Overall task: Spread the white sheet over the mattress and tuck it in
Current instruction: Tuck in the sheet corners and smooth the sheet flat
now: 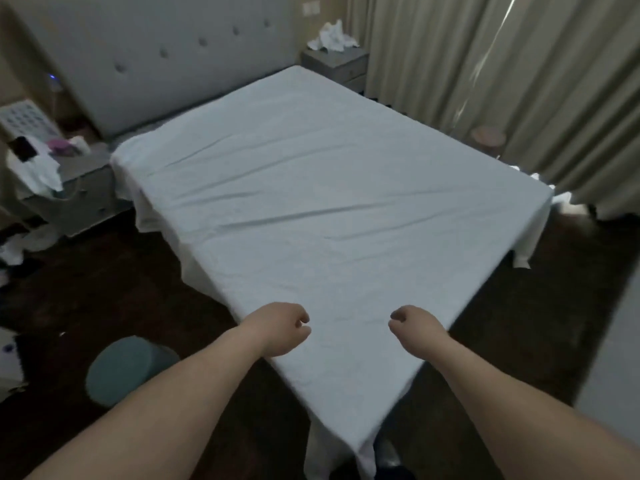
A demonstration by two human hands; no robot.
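- The white sheet [311, 202] lies spread over the whole mattress, from the headboard [138, 46] at eleven o'clock down to the near corner at six o'clock; its edges hang loose over the sides, so the tucking looks not yet done.
- Long creases run across the top, from nine o'clock towards three.
- The left hand [280, 329] and the right hand [414, 329] hover over the near end, fingers loosely curled and holding nothing that I can see; whether they touch the cloth I cannot tell.
- To do this step well, I judge: smooth the creases outward from the middle first, then lift the mattress edge at the near corner and push the hanging cloth under, pulling it taut and even on both sides.
- A round teal bin [128, 368] stands on the floor at seven o'clock; its contents are hidden.
- A white basket [24, 117] at ten o'clock is too dim to read.
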